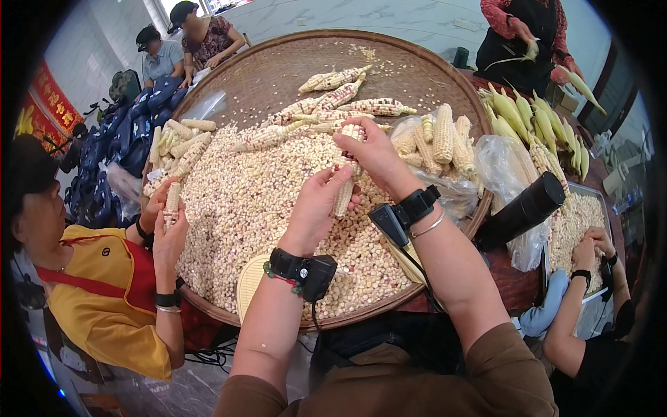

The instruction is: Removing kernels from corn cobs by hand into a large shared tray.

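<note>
Both my hands hold one ear of corn above a wide round woven tray. My left hand grips its lower part, where the cob is mostly bare. Around the upper part, which still bears pale and dark red kernels, is my right hand. Loose corn kernels lie in a thick layer below my hands. Just beyond them rest several ears with white and dark kernels. Bare cobs are heaped on a plastic bag at the right of the tray.
At left, a co-worker's hands hold another cob near more bare cobs. A black cylindrical bottle leans beside the tray's right rim. Husked ears and a metal tray of kernels with another person's hands stand farther right.
</note>
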`<state>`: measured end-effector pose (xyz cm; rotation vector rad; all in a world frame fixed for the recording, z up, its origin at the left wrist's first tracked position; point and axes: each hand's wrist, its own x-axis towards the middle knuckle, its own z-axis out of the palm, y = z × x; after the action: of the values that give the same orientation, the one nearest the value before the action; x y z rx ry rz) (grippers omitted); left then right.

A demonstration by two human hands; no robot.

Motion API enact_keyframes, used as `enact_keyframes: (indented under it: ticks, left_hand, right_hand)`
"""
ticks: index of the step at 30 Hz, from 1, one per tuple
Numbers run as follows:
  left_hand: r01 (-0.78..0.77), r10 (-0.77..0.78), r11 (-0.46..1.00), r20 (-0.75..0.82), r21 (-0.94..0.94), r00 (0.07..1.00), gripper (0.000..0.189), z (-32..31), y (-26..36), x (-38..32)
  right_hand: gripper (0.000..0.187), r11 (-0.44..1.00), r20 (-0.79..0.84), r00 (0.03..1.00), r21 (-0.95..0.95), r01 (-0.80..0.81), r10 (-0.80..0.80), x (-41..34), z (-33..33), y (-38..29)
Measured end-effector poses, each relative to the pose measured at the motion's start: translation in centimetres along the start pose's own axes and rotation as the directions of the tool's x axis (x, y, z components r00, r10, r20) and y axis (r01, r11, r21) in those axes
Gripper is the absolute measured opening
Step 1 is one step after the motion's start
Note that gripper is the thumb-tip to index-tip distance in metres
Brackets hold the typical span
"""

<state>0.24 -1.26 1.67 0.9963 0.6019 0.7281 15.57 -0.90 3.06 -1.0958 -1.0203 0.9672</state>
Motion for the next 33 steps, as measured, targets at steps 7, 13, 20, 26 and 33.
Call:
enact_keyframes:
  ticks: [7, 13, 20, 26, 33]
  left_hand:
    - [-0.014, 0.015, 0.999, -0.014, 0.032, 1.0, 0.025, -0.15, 0.14, -0.22]
    - [-0.04, 0.04, 0.999, 0.035, -0.023, 0.999, 0.022, -0.33, 0.19, -0.07]
    - [-0.015, 0.027, 0.992, 0.096, -0.127, 0.995, 0.025, -0.5, 0.49, -0.15]
    - [0.02, 0.002, 0.987, 0.131, -0.162, 0.991, 0.027, -0.3, 0.63, -0.18]
    - [0.032, -0.03, 0.998, 0.054, -0.046, 0.998, 0.03, -0.25, 0.24, -0.02]
  right_hand:
    - [0.033, 1.0, 0.008, 1.0, 0.007, -0.021, 0.021, -0.22, 0.33, -0.47]
    - [0.033, 0.991, -0.016, 1.0, 0.13, 0.015, -0.013, 0.22, -0.09, -0.08]
    - [0.033, 0.966, 0.023, 1.0, 0.257, 0.006, -0.012, 0.46, -0.18, -0.1]
    - [0.032, 0.956, 0.029, 1.0, 0.293, -0.012, 0.004, 0.24, -0.16, -0.5]
    - [0.032, 0.999, 0.008, 1.0, 0.042, -0.004, 0.004, 0.14, 0.1, 0.13]
